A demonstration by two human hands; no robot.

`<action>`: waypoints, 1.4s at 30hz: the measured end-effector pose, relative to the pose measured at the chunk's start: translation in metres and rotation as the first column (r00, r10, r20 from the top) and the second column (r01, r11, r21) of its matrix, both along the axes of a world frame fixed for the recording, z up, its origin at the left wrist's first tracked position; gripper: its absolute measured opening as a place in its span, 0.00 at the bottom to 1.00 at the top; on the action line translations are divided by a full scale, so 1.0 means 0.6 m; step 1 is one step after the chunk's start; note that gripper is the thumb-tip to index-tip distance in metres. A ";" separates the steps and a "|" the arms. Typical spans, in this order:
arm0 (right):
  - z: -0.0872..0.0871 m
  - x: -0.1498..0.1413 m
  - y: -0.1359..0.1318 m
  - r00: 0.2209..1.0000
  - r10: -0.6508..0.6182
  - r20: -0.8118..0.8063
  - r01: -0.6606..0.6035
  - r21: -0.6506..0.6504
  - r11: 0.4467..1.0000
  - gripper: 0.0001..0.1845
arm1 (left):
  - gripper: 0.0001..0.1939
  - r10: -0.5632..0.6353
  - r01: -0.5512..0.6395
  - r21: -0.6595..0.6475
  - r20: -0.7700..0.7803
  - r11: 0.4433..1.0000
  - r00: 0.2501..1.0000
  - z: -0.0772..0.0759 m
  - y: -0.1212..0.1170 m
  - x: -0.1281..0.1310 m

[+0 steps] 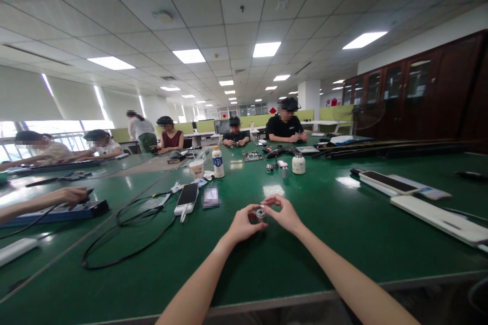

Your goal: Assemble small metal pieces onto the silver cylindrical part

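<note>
A small silvery metal cylinder stands upright on the green table in front of me. My left hand is closed around its side, thumb at the front and forefinger at the back. Above its right edge, my right hand curls its thumb and forefinger close together at the rim. Whether a tiny part sits between those fingertips is too small to tell. Farther off are another grey metal cylinder, some shiny metal pieces and a white jar.
A milk bottle, a paper cup, a phone on a white power bank and a looped black cable lie to the left. On the right are long white devices. A co-worker's hand reaches over a blue-edged case.
</note>
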State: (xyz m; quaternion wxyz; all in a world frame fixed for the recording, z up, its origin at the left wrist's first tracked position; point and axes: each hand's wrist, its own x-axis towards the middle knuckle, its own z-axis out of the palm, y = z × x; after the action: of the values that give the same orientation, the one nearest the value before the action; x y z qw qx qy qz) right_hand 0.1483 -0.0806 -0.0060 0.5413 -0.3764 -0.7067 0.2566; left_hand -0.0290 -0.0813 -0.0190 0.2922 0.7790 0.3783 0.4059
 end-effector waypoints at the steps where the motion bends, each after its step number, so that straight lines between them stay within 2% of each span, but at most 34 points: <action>1: -0.001 -0.003 -0.002 1.000 0.018 0.022 -0.018 0.007 1.000 0.14 | 0.27 -0.007 0.007 0.003 0.005 1.000 1.000 0.000 0.000 0.000; 9: -0.001 -0.008 -0.001 1.000 0.005 0.005 -0.005 0.041 0.999 0.12 | 0.27 0.004 -0.004 0.019 0.003 1.000 1.000 -0.001 -0.002 0.004; 13: -0.006 0.023 0.023 0.987 -0.152 -0.058 0.155 0.049 0.987 0.13 | 0.27 0.021 -0.020 0.015 -0.023 1.000 1.000 -0.001 -0.002 0.005; 15: -0.020 0.048 0.041 0.975 -0.223 0.012 0.224 -0.016 0.975 0.13 | 0.27 0.017 -0.016 0.023 -0.034 1.000 0.999 -0.001 -0.002 0.004; 16: -0.029 0.060 0.050 0.972 -0.219 0.090 0.225 -0.063 0.972 0.13 | 0.26 0.017 -0.016 0.027 -0.039 1.000 0.999 0.000 -0.003 0.004; 18: -0.047 0.079 0.066 0.974 -0.127 0.187 0.155 -0.142 0.978 0.11 | 0.25 0.016 -0.014 0.032 -0.048 0.999 0.999 0.001 -0.005 0.003; 21: -0.068 0.092 0.081 0.983 -0.064 0.174 0.093 -0.165 0.982 0.13 | 0.25 0.013 -0.010 0.049 -0.055 0.999 0.998 0.005 -0.008 0.003; 24: -0.075 0.091 0.088 0.982 -0.055 0.180 0.084 -0.152 0.985 0.12 | 0.24 0.020 -0.014 0.077 -0.075 0.997 0.997 0.008 -0.011 0.004; 27: -0.066 0.080 0.085 0.983 -0.068 0.169 0.090 -0.125 0.988 0.09 | 0.23 0.027 -0.018 0.100 -0.087 0.995 0.996 0.009 -0.012 0.005; 31: -0.035 0.051 0.058 0.994 -0.106 0.039 0.106 0.000 0.994 0.08 | 0.24 0.027 -0.019 0.107 -0.075 0.994 0.997 0.006 -0.010 0.006; 33: -0.020 0.031 0.038 0.998 -0.060 -0.020 0.062 0.065 0.996 0.08 | 0.24 0.023 -0.016 0.102 -0.060 0.995 0.998 0.002 -0.007 0.006; 37: -0.005 -0.002 0.004 0.999 0.033 0.000 -0.033 0.131 0.991 0.06 | 0.25 0.009 -0.006 0.089 -0.034 0.996 0.999 -0.005 0.000 0.007; 42: -0.007 -0.013 -0.006 0.998 -0.006 0.057 -0.003 0.157 0.988 0.04 | 0.23 0.009 -0.005 0.099 -0.048 0.995 0.999 -0.009 0.005 0.007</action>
State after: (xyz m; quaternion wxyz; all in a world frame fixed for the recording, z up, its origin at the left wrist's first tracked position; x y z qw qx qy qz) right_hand 0.1407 -0.0843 -0.0105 0.5492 -0.3404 -0.7396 0.1887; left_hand -0.0250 -0.0783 -0.0245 0.2428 0.8006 0.3674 0.4062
